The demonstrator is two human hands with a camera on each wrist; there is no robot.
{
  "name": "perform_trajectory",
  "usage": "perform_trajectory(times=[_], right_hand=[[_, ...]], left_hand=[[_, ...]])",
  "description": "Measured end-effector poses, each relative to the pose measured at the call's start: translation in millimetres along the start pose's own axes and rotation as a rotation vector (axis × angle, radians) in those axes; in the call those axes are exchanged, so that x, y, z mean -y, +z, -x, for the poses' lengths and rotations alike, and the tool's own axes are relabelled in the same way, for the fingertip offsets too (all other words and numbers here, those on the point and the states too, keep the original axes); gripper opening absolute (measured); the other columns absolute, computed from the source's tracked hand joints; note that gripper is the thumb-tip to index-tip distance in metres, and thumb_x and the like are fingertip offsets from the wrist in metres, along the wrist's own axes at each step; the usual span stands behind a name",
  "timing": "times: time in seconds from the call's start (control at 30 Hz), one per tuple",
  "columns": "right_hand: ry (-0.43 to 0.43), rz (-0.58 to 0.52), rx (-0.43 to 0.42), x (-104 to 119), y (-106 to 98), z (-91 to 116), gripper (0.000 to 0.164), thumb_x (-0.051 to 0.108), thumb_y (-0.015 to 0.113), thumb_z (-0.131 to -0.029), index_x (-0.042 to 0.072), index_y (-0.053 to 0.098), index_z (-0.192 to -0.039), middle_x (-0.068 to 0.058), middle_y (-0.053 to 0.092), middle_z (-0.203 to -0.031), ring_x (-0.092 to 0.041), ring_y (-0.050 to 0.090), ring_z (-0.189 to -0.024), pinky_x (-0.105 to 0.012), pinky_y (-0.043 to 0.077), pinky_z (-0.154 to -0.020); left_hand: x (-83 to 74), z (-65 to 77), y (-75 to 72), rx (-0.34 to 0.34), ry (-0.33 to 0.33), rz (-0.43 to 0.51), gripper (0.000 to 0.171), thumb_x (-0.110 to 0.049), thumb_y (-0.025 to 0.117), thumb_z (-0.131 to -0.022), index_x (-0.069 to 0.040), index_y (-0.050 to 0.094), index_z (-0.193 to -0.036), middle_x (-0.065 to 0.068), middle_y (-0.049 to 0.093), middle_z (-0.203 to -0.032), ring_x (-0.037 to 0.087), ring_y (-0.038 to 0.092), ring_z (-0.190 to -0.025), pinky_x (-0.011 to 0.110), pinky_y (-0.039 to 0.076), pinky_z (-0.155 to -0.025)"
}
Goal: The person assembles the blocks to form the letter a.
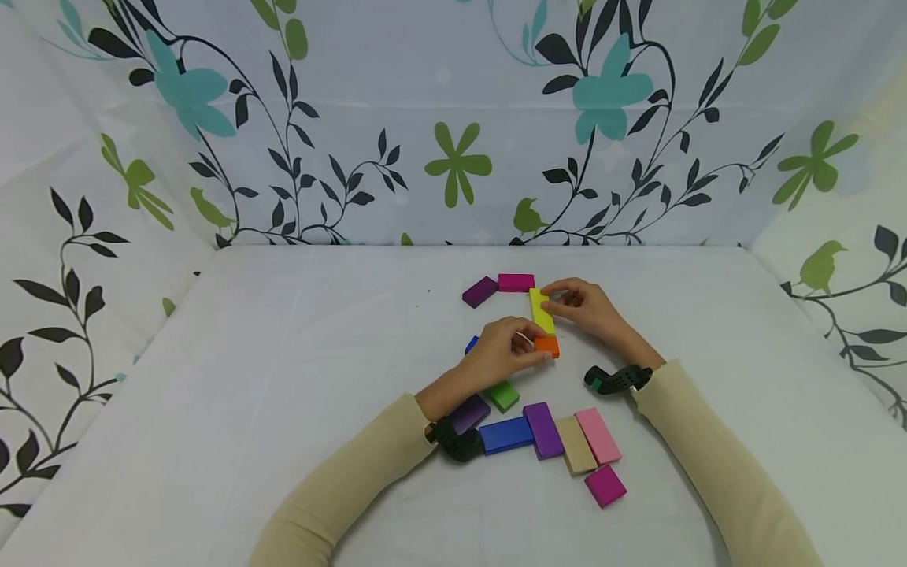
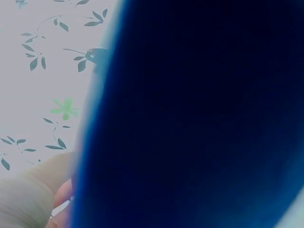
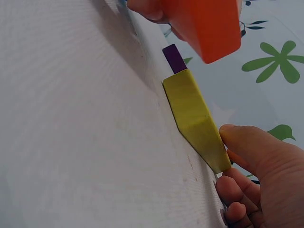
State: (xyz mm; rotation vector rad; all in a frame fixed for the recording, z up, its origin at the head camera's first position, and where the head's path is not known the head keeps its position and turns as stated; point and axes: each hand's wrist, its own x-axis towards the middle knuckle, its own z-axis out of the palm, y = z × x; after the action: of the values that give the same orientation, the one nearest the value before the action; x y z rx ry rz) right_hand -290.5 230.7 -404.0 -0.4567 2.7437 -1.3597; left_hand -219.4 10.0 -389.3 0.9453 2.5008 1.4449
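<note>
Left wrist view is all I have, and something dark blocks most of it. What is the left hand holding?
Observer: The left hand pinches an orange block between thumb and fingers.

Operator: Understood. I can't see the right hand; what is it touching?

Observer: The right hand has its fingertips at the yellow block, towards the end farther from the person.

Operator: Are those two blocks in contact, or is there space between them?

Observer: They are apart; the right wrist view shows a gap between them.
</note>
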Motion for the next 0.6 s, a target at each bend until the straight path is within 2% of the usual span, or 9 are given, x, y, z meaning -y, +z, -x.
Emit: perform_trajectory(times=[0.33,0.6], right_hand=[[-0.009,-0.011,0.0,1.3,-1.0,0.3,0.037,0.027,0.07,-0.091,0.007,0.065,-0.122,-0.012,0.058,-0.106,-0.025,0.05,-0.085,-0.025,0.042,-0.07],[-0.007,-0.005,-0.009,0.9,-0.3,0.9,0.037,0.026,0.07,-0.091,0.007,0.065,-0.122,-0.013,0.059,-0.109,-0.026,0.05,-0.085,-0.026,0.042,-0.071]], left_hand=[[-3.7,-4.7,1.3,0.027,-0.113,-0.049,0.034,-0.017,0.072,-0.09,0.001,0.064,-0.117,0.012,0.065,-0.11,0.017,0.064,-0.091,0.017,0.051,-0.078],[-6.1,-6.5,2.3,0.038,-0.118,-0.081,0.032,-0.012,0.071,-0.09,0.003,0.065,-0.117,0.014,0.064,-0.107,0.018,0.064,-0.089,0.017,0.051,-0.076]])
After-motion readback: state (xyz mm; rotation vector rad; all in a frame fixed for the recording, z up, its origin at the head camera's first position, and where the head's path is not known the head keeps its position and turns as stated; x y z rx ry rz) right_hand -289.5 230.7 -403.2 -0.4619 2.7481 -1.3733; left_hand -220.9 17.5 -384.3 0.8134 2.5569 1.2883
